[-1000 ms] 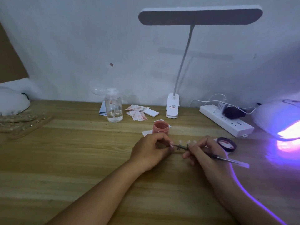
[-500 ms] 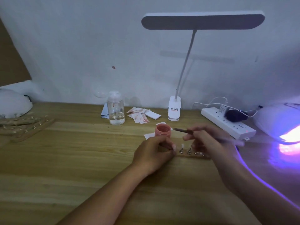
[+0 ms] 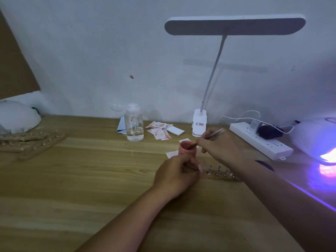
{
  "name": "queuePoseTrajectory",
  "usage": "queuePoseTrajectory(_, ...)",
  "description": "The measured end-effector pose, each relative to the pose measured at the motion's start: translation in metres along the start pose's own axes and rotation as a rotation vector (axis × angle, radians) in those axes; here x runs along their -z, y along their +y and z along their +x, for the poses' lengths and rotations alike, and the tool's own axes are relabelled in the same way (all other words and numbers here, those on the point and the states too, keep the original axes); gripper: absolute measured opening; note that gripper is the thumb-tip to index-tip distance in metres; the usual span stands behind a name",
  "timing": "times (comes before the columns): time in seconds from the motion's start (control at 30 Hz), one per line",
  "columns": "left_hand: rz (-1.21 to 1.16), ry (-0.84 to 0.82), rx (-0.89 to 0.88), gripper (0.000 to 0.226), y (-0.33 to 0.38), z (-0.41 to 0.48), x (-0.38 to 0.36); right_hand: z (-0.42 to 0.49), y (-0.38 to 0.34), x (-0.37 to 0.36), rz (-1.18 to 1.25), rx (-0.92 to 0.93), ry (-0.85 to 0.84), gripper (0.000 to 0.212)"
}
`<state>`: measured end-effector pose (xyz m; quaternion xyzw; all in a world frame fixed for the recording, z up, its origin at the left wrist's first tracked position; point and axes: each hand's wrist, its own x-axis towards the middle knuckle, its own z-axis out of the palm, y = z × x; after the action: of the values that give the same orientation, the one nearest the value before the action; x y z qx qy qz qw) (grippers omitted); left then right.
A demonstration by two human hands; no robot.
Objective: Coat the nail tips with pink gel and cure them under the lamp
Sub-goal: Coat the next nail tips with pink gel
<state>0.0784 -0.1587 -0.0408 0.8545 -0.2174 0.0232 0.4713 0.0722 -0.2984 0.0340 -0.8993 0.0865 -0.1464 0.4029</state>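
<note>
Pinching a brush (image 3: 216, 133) in our right hand (image 3: 222, 148), we are dipping it into the jar (image 3: 185, 150), left hand (image 3: 176, 175) gripping the strip (image 3: 221, 176)

Nail-art desk (image 3: 91, 179), UV cure lamp (image 3: 314, 137), gel pot (image 3: 185, 150), tip rack (image 3: 218, 173), pwr strip (image 3: 260, 142)

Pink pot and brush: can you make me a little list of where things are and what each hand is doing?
pot: pink pot, open, upright on the table
brush: brush, tilted, tip dipped in the pot
right hand: right hand pinches the brush
left hand: left hand holds the strip at its left end
nail tips: nail tips stand in a row on the strip
lamp: purple lamp glows at the right edge
</note>
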Motion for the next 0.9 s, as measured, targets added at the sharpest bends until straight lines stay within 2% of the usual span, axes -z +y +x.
queuePoseTrajectory(0.1,0.000,0.010,0.009,0.015,-0.001,0.001,-0.001,-0.022,0.006,0.012,0.315,0.002,0.137,0.013)
queuePoseTrajectory(0.17,-0.018,0.009,0.010,0.017,-0.002,0.001,-0.002,-0.042,0.018,0.018,0.591,-0.034,0.126,0.013)
queuePoseTrajectory(0.23,-0.034,0.003,0.012,0.015,-0.003,0.001,-0.002,-0.067,0.034,0.018,0.705,-0.053,0.110,0.016)
queuePoseTrajectory(0.43,-0.069,-0.002,0.001,0.008,-0.003,0.001,-0.001,-0.093,0.056,0.011,0.763,-0.053,0.113,0.015)
queuePoseTrajectory(0.6,-0.073,-0.002,0.000,0.008,-0.003,0.002,-0.002,-0.092,0.056,0.007,0.693,0.043,0.095,0.014)
queuePoseTrajectory(0.9,-0.076,-0.003,-0.002,0.008,-0.003,0.002,-0.002,-0.093,0.055,0.006,0.651,0.094,0.103,0.016)
